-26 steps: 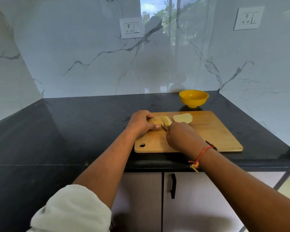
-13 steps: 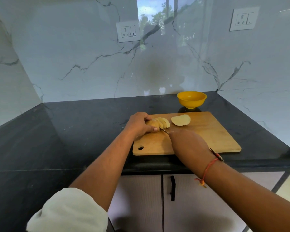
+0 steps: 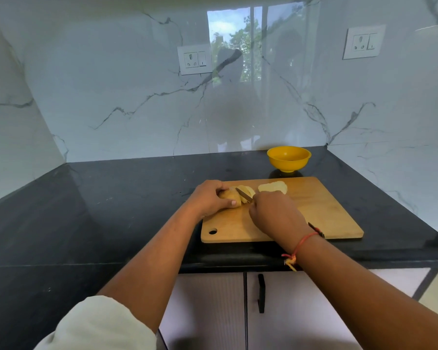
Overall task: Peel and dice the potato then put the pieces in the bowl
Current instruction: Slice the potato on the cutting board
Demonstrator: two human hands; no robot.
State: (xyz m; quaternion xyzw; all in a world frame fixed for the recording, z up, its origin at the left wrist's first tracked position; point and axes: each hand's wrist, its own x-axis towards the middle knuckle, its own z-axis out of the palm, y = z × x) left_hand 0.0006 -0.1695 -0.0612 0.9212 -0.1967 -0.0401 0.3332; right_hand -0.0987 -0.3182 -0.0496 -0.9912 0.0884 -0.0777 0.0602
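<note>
A peeled potato [image 3: 230,195] lies on the wooden cutting board [image 3: 321,210]. My left hand [image 3: 209,198] grips it from the left, thumb at its near side. My right hand [image 3: 276,214] holds a knife [image 3: 243,195] whose blade rests on the potato, just right of my left fingers. Cut slices [image 3: 248,190] lean against the potato's right side. A flat potato half [image 3: 273,187] lies farther right on the board. The yellow bowl [image 3: 288,159] stands behind the board's far right corner.
The board sits near the front edge of a black stone counter [image 3: 111,198]. White marble walls close in behind and on the right, with two wall sockets [image 3: 194,59]. Cabinet doors with a black handle [image 3: 261,293] are below.
The knife blade has shifted left onto the uncut part of the potato, and my left fingers have drawn back a little. The head camera tilted slightly.
</note>
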